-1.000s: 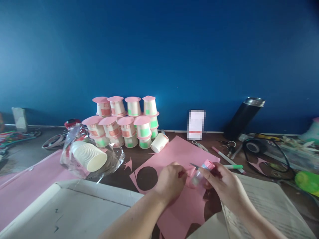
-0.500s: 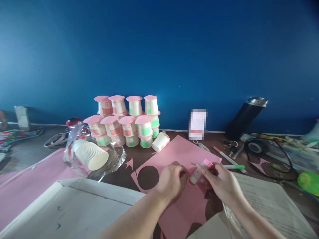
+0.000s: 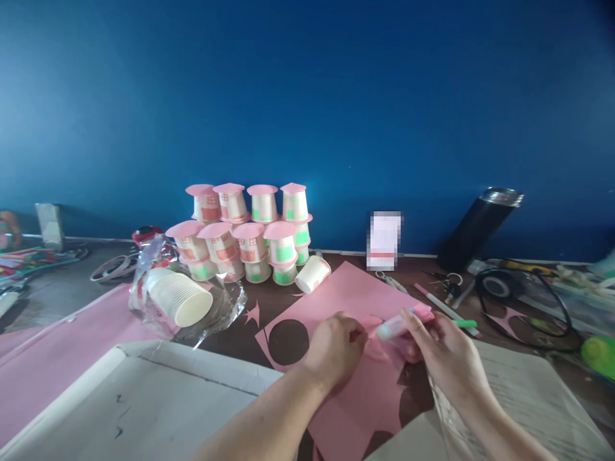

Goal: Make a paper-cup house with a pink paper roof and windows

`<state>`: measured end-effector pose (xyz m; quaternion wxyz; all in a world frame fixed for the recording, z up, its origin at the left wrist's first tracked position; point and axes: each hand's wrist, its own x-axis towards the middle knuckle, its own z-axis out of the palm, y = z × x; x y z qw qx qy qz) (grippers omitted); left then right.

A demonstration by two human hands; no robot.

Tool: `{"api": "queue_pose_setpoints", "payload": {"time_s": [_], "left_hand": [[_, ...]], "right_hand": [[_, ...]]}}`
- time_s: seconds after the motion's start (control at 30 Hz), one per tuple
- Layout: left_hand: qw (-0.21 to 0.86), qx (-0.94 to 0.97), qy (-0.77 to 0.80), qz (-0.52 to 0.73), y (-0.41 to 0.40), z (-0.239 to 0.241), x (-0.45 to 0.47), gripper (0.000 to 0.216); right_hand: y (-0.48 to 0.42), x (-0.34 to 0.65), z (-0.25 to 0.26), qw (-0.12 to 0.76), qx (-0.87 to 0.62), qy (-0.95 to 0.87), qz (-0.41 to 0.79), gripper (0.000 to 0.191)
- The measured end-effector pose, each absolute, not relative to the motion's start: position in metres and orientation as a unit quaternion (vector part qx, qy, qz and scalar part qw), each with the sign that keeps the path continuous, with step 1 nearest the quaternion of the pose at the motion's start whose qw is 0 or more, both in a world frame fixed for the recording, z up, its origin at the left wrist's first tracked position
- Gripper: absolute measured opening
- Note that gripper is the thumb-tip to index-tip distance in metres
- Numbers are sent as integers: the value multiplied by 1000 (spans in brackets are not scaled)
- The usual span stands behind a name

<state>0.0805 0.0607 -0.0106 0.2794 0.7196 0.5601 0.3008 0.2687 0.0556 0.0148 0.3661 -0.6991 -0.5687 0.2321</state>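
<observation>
While the left hand [image 3: 336, 349], just right of the frame's lower centre, closes its bent fingers on the edge of a small pink paper piece [image 3: 373, 328], the right hand [image 3: 449, 355] grips a stubby pink-and-clear tube [image 3: 398, 325] between thumb and fingers, at the lower right of centre. The tube lies slanted, its pale end pointing left toward the paper piece; whether the two touch is hard to tell. The left fingertips are partly hidden, so their exact grip does not show. Beneath both hands spreads a large pink sheet [image 3: 353, 410], a round hole cut through its left part and the dark brown bench [image 3: 288, 339] visible through it. Left of the sheet's far corner, a white paper cup [image 3: 312, 276] lies on its side, close to tiers of upturned cups [image 3: 282, 246] with pink paper tops and red or green drawings, left of the frame's centre. Nested plain cups [image 3: 185, 301] lie in a clear plastic bag [image 3: 228, 301] nearer the lower left, above a white box-like tray [image 3: 168, 410]. Toward the right edge, a black bottle [image 3: 473, 234] leans by the blue wall [image 3: 307, 115], and a green-tipped marker [image 3: 465, 324] shows just beyond the right hand.
</observation>
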Motion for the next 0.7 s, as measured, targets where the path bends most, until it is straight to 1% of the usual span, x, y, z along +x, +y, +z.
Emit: {"api": "queue_pose_setpoints", "payload": {"time_s": [0.23,0.4,0.57,0.7], "left_hand": [[278,722,559,297,61,-9,80,19],[274,726,555,298,60,-9,79,19],[272,733,544,305,59,-10,79,20],[269,736,541,305,60,-11,78,20]], "right_hand": [[51,265,17,368,-684,-579,249,39],[50,262,15,351,-678,-594,253,42],[53,263,9,318,-688,-611,227,45],[55,263,6,315,-690,-623,192,45]]}}
